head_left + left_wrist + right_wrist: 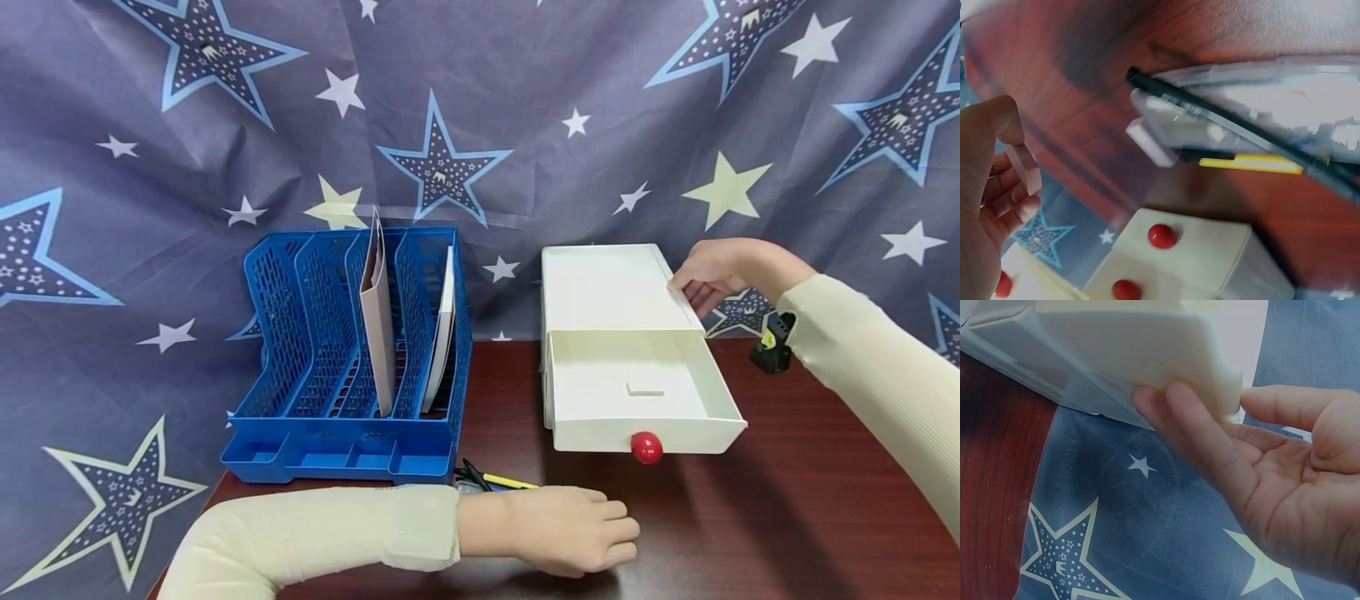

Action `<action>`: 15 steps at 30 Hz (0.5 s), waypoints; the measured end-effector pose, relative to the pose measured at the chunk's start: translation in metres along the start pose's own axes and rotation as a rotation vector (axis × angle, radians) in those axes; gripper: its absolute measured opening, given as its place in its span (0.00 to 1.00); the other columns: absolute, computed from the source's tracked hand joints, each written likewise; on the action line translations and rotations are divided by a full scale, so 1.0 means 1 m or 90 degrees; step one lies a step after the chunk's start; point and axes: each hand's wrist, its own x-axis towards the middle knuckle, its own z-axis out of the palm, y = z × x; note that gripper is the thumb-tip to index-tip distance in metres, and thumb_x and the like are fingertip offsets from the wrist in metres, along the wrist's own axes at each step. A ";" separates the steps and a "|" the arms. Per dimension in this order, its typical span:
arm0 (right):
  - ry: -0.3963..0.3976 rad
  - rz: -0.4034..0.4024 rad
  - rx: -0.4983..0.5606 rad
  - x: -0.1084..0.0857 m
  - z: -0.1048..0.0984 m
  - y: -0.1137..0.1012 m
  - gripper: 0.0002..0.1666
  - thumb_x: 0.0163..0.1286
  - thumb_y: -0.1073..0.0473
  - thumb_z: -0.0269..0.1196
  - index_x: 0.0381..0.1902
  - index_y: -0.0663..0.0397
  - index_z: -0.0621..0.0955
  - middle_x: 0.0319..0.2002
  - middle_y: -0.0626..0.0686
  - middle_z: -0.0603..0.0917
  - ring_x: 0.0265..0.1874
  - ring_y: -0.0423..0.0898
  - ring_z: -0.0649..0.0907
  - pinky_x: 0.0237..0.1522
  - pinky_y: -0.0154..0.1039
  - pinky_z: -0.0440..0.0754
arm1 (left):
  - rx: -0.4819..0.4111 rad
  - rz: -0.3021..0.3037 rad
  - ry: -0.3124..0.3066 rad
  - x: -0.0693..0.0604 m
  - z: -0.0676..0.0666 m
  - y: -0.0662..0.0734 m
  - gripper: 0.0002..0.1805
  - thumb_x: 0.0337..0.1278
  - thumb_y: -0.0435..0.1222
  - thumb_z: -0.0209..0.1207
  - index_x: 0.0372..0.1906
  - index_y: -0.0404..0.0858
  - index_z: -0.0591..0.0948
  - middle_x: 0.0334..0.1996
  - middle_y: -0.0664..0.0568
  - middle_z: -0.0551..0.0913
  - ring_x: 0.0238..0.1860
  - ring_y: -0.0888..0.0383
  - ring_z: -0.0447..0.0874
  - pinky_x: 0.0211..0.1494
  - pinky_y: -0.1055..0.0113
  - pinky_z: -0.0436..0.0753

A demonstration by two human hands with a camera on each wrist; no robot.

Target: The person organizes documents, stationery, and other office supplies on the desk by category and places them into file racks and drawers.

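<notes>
In the left wrist view my left hand [991, 187] pinches a small pale pink block [1024, 167] between thumb and fingers. In the head view that hand [566, 531] is over the table in front of the white drawer box [607, 283], palm down, and hides the block. The top drawer [600, 435] is pulled out by its red knob side, with a flat white block [646, 389] inside. My right hand [723, 271] holds the box's upper right edge, thumb on top; in the right wrist view its fingers [1194, 419] press against the side.
A blue file rack [337, 450] with two folders stands at the left. Beside my left forearm lie a black pen [1210, 115], a yellow pen [1250, 163], a clear pouch [1310, 103] and another pale block [1150, 144]. A small black object [771, 350] stands at the right.
</notes>
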 end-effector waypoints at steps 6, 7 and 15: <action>0.000 0.000 0.000 0.000 -0.001 0.000 0.26 0.77 0.60 0.52 0.58 0.83 0.70 0.33 0.52 0.87 0.32 0.43 0.88 0.44 0.42 0.88 | 0.017 0.011 0.001 -0.006 -0.022 -0.009 0.12 0.71 0.39 0.43 0.51 0.49 0.75 0.46 0.62 0.77 0.46 0.65 0.74 0.44 0.76 0.75; -0.001 -0.001 0.000 0.000 -0.001 0.000 0.26 0.77 0.60 0.52 0.58 0.83 0.70 0.33 0.52 0.87 0.33 0.43 0.88 0.44 0.42 0.88 | 0.025 0.011 0.007 -0.007 -0.026 -0.011 0.12 0.72 0.39 0.42 0.50 0.49 0.75 0.46 0.62 0.77 0.45 0.65 0.74 0.44 0.76 0.75; 0.004 -0.006 0.003 0.000 0.001 0.000 0.26 0.77 0.61 0.52 0.59 0.83 0.70 0.33 0.52 0.87 0.33 0.43 0.88 0.44 0.42 0.89 | 0.094 -0.006 0.062 -0.013 -0.052 -0.023 0.21 0.75 0.32 0.31 0.49 0.50 0.75 0.46 0.63 0.77 0.44 0.64 0.75 0.43 0.74 0.74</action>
